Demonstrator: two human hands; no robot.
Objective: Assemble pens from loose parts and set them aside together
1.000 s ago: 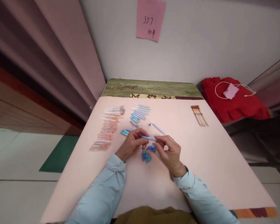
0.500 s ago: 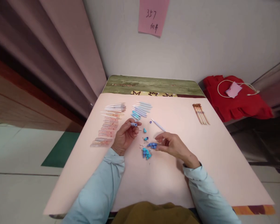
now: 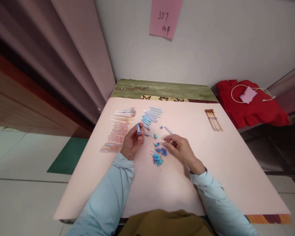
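My left hand (image 3: 132, 141) is closed around a light blue pen barrel (image 3: 138, 128) and holds it upright above the pink table sheet (image 3: 211, 164). My right hand (image 3: 180, 149) rests on the sheet with its fingers pinched together near a white pen refill (image 3: 167, 129); what they hold, if anything, I cannot make out. Between the hands lie small blue pen parts (image 3: 158, 156) in a loose pile, with a few more scattered just above it.
Rows of light blue pen barrels (image 3: 151, 115) and pink patterned pens (image 3: 118, 131) lie at the left back. Brown pens (image 3: 213, 120) lie at the right back. A red cloth (image 3: 250, 105) with a white cable sits right of the table. A pink note (image 3: 165, 18) hangs on the wall.
The hands have drawn apart: my left hand carried the blue barrel off to the left and turned it upright. My right hand lowered to the sheet near the white refill.
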